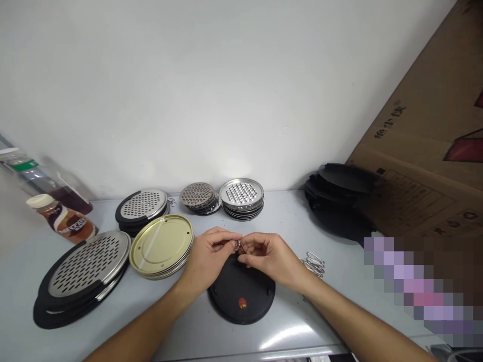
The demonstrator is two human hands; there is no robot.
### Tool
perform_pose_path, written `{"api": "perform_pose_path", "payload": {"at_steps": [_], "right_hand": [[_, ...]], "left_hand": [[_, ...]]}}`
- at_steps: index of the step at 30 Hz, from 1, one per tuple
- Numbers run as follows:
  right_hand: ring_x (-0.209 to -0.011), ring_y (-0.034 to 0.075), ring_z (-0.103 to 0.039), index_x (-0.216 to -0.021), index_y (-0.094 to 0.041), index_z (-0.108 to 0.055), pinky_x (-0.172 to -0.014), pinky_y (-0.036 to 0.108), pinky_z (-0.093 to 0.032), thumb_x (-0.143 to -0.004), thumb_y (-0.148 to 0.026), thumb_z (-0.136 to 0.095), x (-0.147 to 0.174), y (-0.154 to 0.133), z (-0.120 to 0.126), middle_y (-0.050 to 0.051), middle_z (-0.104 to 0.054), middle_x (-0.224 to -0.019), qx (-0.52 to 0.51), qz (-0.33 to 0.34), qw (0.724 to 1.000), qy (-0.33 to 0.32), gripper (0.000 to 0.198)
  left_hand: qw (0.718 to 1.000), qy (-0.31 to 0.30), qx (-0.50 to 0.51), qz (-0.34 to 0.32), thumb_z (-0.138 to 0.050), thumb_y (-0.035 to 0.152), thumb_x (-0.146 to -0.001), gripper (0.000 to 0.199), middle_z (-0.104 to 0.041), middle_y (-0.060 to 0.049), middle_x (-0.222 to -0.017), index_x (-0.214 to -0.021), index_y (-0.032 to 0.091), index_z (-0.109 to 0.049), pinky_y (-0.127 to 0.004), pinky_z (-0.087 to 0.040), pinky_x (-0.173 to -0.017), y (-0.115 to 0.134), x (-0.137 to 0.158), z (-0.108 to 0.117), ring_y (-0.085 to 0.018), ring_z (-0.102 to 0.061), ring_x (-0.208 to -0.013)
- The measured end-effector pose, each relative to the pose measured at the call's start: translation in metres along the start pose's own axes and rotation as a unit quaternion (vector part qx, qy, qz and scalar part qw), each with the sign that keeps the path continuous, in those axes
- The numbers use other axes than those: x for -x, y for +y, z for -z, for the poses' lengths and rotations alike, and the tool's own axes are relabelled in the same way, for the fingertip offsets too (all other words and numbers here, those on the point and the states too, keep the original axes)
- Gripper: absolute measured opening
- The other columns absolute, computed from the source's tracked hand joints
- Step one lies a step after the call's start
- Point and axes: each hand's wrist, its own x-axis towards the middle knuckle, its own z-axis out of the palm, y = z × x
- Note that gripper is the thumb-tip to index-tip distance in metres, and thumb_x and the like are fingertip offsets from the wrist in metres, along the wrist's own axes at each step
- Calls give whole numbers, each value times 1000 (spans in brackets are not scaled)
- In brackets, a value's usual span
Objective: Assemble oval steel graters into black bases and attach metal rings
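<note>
My left hand (213, 254) is closed in a pinch at the middle of the table. Beside it my right hand (266, 256) is closed too, its fingertips nearly meeting the left ones. Between them both hands grip a small bent wire piece (238, 245) with a loop, partly hidden by the fingers. Below lies a round black plate (241, 286) with a red-and-yellow sticker (242, 303) near its front edge; my hands cover its far part. Right of my right hand, several bent metal wire pieces (315, 264) lie in a small heap.
Stacked gold discs (162, 246), perforated black-rimmed plates (88, 264) and more such plates (143, 205) stand left. Grater discs (241, 193) and darker discs (196, 195) stand behind. Bottles (64, 218) are far left. Black parts (335, 201) lean by a cardboard box (426, 166).
</note>
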Motion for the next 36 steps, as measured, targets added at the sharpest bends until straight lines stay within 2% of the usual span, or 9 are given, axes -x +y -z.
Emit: {"api": "perform_pose_path", "payload": {"at_steps": [4,8,11,14,19,22,26,30,36], "right_hand": [[-80,17,-62,-97,-23,-73,-74,29,-48,-86,-16,-59,5,-3,-4,4,-69,-87,191,111,973,63,18],[-82,17,-63,-110,-26,-70,-75,28,-48,-92,-15,-52,8,-6,-6,4,-69,-88,243,167,953,67,27],[-67,15,-63,-105,-24,-71,-67,27,-48,-92,-19,-54,9,-5,-7,1,-67,-71,241,142,958,61,22],[-55,13,-62,-96,-21,-73,-62,26,-50,-91,-24,-57,8,-5,-7,-1,-64,-62,162,83,982,55,17],[-62,15,-67,-95,-16,-71,-64,28,-55,-87,-33,-62,6,-5,-4,3,-68,-68,-27,-8,1000,-7,21],[-61,16,-67,-87,-15,-67,-63,28,-55,-90,-37,-58,6,-7,-2,3,-68,-64,-59,-39,996,-56,24],[-56,13,-61,-80,-17,-58,-61,26,-49,-97,-34,-46,10,-13,-2,-1,-62,-59,68,24,996,-43,26],[-61,11,-55,-73,-18,-54,-69,26,-43,-100,-26,-39,13,-20,-3,-2,-56,-63,224,109,968,-24,32],[-62,11,-51,-69,-19,-51,-68,24,-40,-101,-24,-37,14,-23,0,-2,-52,-63,249,126,960,-30,35]], "left_hand": [[1000,9,-10,-20,-61,15,-82,19,-68,-1,-89,-90,24,-76,-22,-55,-72,-4,1,-2,-14,-67,-80],[997,28,-49,-50,-60,16,-84,19,-67,-1,-89,-93,23,-75,-24,-56,-71,-7,3,-4,-14,-67,-77],[997,49,-46,-40,-62,17,-83,12,-69,-1,-84,-89,21,-72,-24,-56,-69,-8,5,-5,-14,-67,-74],[999,45,-2,-2,-65,18,-82,8,-70,0,-79,-88,19,-70,-21,-56,-66,-7,4,-6,-13,-67,-70],[999,32,16,-8,-66,20,-82,12,-70,-1,-87,-89,21,-75,-20,-56,-69,-5,2,-4,-13,-68,-77],[999,27,11,-32,-66,18,-82,13,-70,-1,-88,-88,22,-76,-19,-56,-70,-4,3,-3,-13,-68,-78],[999,11,20,-40,-66,17,-82,13,-70,-1,-88,-89,23,-76,-18,-55,-72,-4,3,-2,-12,-67,-80],[999,-11,32,-22,-65,18,-83,13,-70,-1,-89,-90,22,-75,-19,-54,-73,-3,1,0,-13,-67,-81],[999,-25,25,-35,-64,18,-85,13,-70,-1,-89,-89,22,-75,-20,-53,-77,2,1,2,-13,-66,-85]]}}
